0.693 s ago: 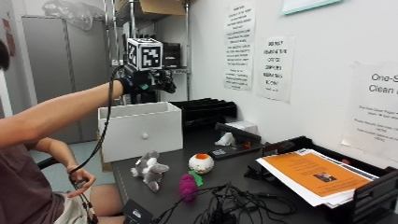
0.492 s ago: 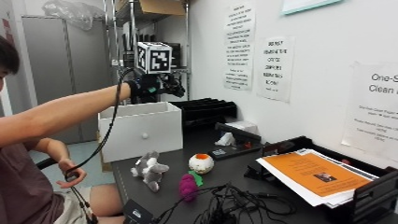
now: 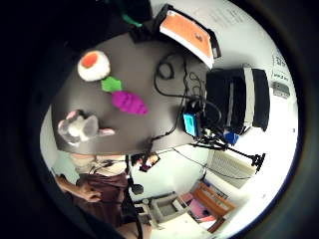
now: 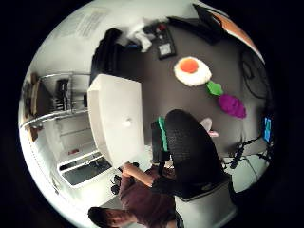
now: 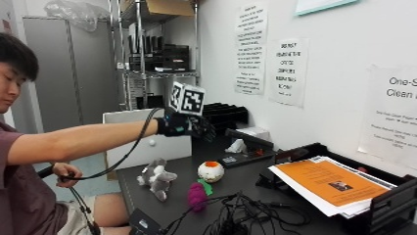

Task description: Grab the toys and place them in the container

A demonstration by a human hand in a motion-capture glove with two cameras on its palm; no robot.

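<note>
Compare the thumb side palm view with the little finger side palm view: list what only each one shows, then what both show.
Only the thumb side palm view shows the white container and a gloved finger of the right hand, which hides most of the grey plush toy.

Only the little finger side palm view shows that grey plush toy whole, plus the black cables lying on the table.

Both show the white and orange toy, the purple toy with its green leaf, and the orange paper.

A wall sheet (image 5: 395,115) reads "One-S… Clean"; the other wall notices are illegible.
</note>
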